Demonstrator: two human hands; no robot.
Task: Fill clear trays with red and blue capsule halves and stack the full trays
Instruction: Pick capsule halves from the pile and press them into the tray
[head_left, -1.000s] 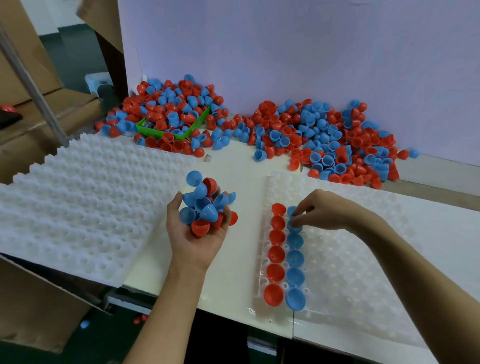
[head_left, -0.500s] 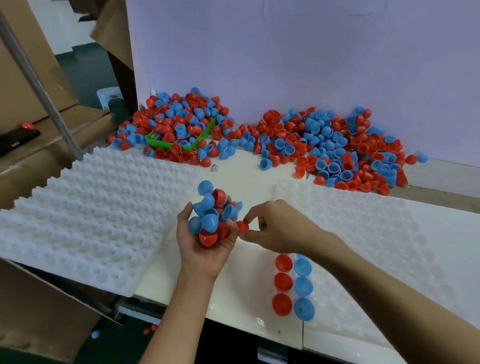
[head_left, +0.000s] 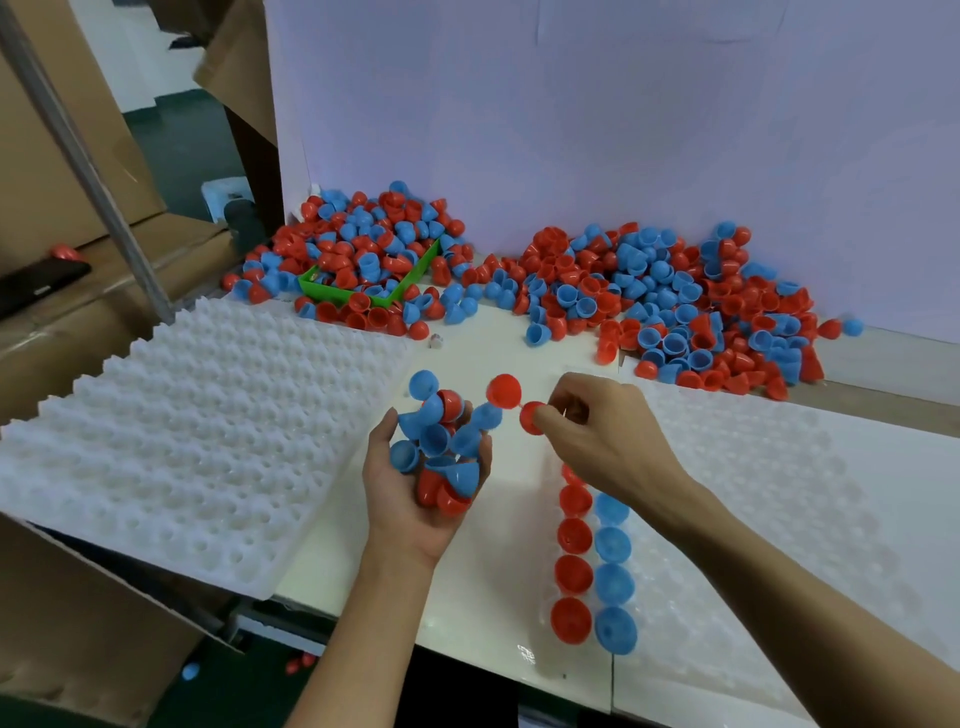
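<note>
My left hand (head_left: 410, 493) is palm up in the middle of the table and grips a heaped bunch of red and blue capsule halves (head_left: 441, 447). My right hand (head_left: 608, 436) pinches a red capsule half (head_left: 531, 417) just right of that bunch. Another red half (head_left: 504, 389) sits at the top of the bunch. The clear tray (head_left: 779, 499) lies under my right arm. Its left edge holds a column of red halves (head_left: 573, 574) and a column of blue halves (head_left: 613, 582).
A stack of white dimpled trays (head_left: 171, 447) lies at the left. Loose red and blue halves are piled along the back wall (head_left: 665, 296), some in a green bin (head_left: 363, 296). Cardboard boxes (head_left: 62, 171) stand at the far left, behind a grey metal post (head_left: 83, 161).
My right hand left the blue column on the tray, reached the bunch in my left hand and now holds a red half pulled slightly away. The view shifted closer.
</note>
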